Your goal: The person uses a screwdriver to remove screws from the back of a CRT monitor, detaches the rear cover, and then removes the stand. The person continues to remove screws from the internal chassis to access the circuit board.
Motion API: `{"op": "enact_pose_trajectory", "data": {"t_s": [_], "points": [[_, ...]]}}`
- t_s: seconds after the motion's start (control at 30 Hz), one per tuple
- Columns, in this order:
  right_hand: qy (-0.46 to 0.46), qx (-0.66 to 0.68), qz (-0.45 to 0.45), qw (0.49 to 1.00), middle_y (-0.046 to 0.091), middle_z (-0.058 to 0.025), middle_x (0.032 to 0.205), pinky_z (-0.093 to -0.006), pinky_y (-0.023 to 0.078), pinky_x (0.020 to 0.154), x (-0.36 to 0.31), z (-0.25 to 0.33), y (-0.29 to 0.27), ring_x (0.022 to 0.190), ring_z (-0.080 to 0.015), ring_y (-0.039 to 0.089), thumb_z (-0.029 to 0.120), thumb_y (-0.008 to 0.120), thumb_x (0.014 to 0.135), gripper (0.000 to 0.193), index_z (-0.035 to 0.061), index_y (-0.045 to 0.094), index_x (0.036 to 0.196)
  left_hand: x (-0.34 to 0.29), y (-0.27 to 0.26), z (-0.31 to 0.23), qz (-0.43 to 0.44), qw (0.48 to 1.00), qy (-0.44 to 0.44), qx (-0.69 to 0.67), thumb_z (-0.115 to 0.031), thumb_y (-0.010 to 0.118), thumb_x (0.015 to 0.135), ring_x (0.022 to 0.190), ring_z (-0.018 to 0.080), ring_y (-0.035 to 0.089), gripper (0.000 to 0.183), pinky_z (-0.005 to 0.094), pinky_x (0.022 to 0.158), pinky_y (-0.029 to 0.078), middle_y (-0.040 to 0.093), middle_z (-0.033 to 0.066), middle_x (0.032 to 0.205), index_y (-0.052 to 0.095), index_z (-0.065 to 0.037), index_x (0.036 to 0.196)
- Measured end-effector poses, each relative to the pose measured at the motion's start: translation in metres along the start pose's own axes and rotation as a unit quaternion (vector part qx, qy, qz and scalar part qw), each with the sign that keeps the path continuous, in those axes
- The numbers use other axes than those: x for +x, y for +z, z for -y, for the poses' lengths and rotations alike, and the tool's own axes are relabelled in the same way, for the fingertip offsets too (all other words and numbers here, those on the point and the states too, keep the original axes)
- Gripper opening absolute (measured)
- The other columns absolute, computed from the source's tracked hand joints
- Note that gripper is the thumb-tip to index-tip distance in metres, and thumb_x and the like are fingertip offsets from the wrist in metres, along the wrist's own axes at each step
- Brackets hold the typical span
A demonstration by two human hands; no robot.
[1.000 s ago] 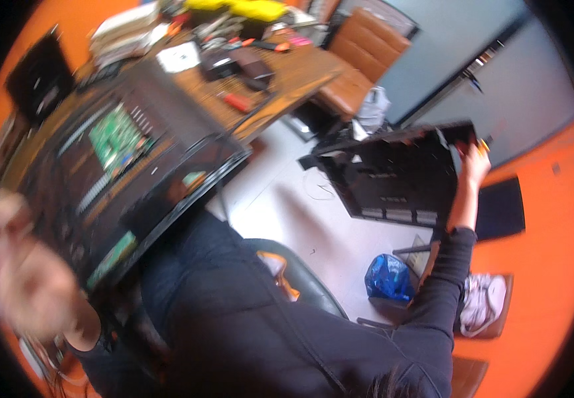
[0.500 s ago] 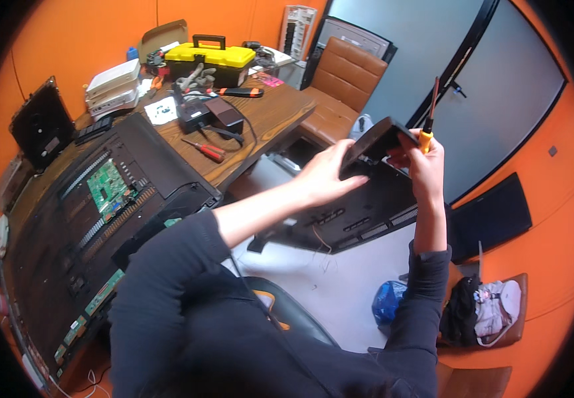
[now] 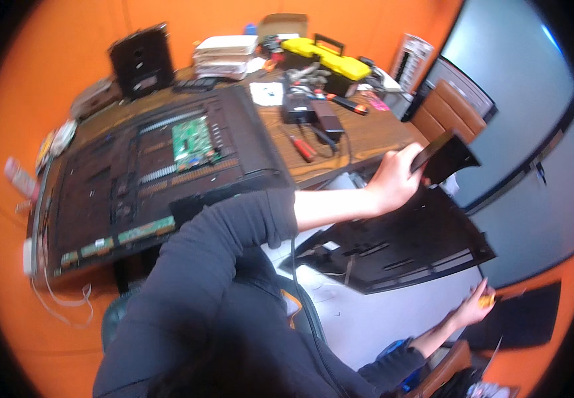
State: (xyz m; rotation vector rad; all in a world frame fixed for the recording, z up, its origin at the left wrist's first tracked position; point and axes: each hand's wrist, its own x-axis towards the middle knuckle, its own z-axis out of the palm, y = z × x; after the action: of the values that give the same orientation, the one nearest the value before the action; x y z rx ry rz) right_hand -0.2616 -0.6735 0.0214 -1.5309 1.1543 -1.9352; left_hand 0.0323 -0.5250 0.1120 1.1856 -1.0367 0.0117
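My left hand (image 3: 396,180) is closed on the edge of a curved black plastic piece (image 3: 447,159), raised off to the right of the table. Directly below that piece spreads a wide black slotted panel (image 3: 399,249); I cannot tell whether the two are joined. Out at the lower right, my right hand (image 3: 467,312) grips a yellow-handled screwdriver (image 3: 487,301), its shaft pointing away to the right. On the table lies an opened flat-screen TV (image 3: 127,192), its dark back facing up with a green circuit board (image 3: 194,140) on it.
A red screwdriver (image 3: 303,148), a black power adapter (image 3: 297,108) and a yellow-lidded toolbox (image 3: 340,64) are on the wooden table (image 3: 366,136). Beyond its right end stands a brown chair (image 3: 449,113). A dark flat panel (image 3: 529,318) leans by the orange wall.
My right hand has come away from the black piece, moving down and right with the screwdriver. My left hand still holds the piece. The view has swung left.
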Motion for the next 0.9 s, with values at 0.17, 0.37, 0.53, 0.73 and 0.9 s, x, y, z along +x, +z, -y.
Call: {"op": "enact_pose_trajectory", "data": {"t_s": [0.17, 0.37, 0.53, 0.73, 0.9], "points": [[0.225, -0.282, 0.004, 0.933, 0.057, -0.0095, 0.090, -0.0287, 0.043, 0.053, -0.055, -0.129, -0.043, 0.070, -0.0180, 0.053, 0.036, 0.068, 0.077, 0.040, 0.0013, 0.054, 0.092, 0.053, -0.068, -0.042, -0.204, 0.962, 0.117, -0.141, -0.021, 0.046, 0.090, 0.058, 0.0118, 0.048, 0.027, 0.0281, 0.057, 0.039, 0.053, 0.0039, 0.061, 0.051, 0.000, 0.074], [0.325, 0.211, 0.130, 0.913, 0.058, -0.0097, 0.097, -0.0212, 0.039, 0.047, -0.053, -0.142, 0.025, 0.080, -0.0154, 0.057, 0.052, 0.059, 0.078, 0.050, 0.0042, 0.056, 0.091, 0.095, -0.171, -0.092, -0.462, 0.838, 0.044, -0.286, -0.029, 0.040, 0.091, 0.066, 0.0106, 0.047, 0.023, 0.0295, 0.072, 0.035, 0.046, 0.0020, 0.070, 0.043, -0.006, 0.090], [0.280, 0.459, 0.205, 0.818, 0.062, -0.0146, 0.097, -0.0235, 0.049, 0.062, 0.014, -0.059, 0.095, 0.072, -0.0179, 0.060, 0.031, 0.055, 0.085, 0.036, -0.0032, 0.056, 0.097, 0.053, -0.276, -0.138, -0.512, 0.752, -0.049, -0.412, -0.024, 0.046, 0.088, 0.067, 0.0166, 0.055, 0.023, 0.0287, 0.066, 0.044, 0.058, 0.0083, 0.079, 0.051, -0.006, 0.102], [-0.064, 0.300, 0.353, 0.884, 0.055, -0.0182, 0.107, -0.0341, 0.041, 0.090, 0.009, 0.042, 0.178, 0.096, -0.0255, 0.055, 0.007, 0.056, 0.079, 0.033, -0.0090, 0.053, 0.107, -0.055, -0.408, -0.168, -0.558, 0.789, 0.028, -0.256, -0.012, 0.045, 0.081, 0.071, 0.0219, 0.056, 0.013, 0.0371, 0.073, 0.046, 0.058, 0.0113, 0.072, 0.052, -0.003, 0.075], [0.239, 0.347, 0.580, 0.698, 0.058, -0.0120, 0.090, -0.0329, 0.045, 0.080, -0.053, 0.133, 0.282, 0.083, -0.0208, 0.058, 0.007, 0.052, 0.075, 0.023, -0.0030, 0.055, 0.095, -0.168, -0.490, -0.189, -0.602, 0.782, 0.054, -0.149, -0.001, 0.049, 0.065, 0.084, 0.0265, 0.056, 0.017, 0.0394, 0.086, 0.044, 0.056, 0.0181, 0.088, 0.050, 0.002, 0.081]]}}
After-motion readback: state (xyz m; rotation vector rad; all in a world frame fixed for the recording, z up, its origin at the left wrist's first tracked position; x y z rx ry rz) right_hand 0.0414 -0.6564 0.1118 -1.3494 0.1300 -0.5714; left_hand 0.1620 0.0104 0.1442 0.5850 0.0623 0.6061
